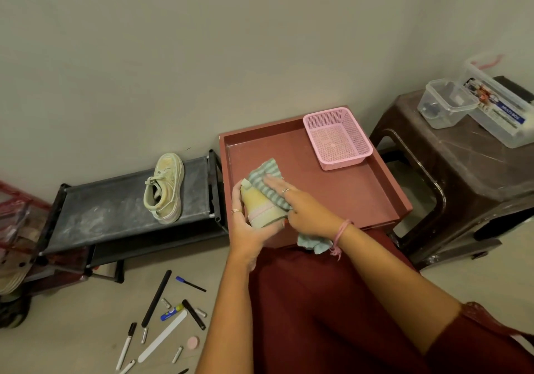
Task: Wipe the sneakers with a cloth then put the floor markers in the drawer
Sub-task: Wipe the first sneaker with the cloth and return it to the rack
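Sneaker (261,210) number one sits in my left hand (248,229), fingers curled round its side and underside, held above the near edge of the red drawer (375,191). My right hand (300,209) lies flat on top of it, fingers straight and together, pressing the striped cloth (264,175) against the upper. Most of this shoe is hidden under cloth and hands; only a yellowish flank with a pink band shows, and I cannot tell toe from heel. One end of the cloth hangs below my right wrist.

Nearer than my grip and to its left, floor markers (156,298) lie scattered on the pale floor, mixed with small pieces too tiny to name; some are cut off by the bottom edge. My dark red skirt (318,316) fills the space beneath my arms.

Left of my grip, the second sneaker (166,188) stands on the top shelf of a dusty black rack (101,209). Beyond my hands, in the drawer's far right corner, sits a pink basket (336,139). Further right, a brown stool (462,171) carries clear plastic boxes (445,105), their contents unreadable. A plain grey wall (231,41) closes it all off.
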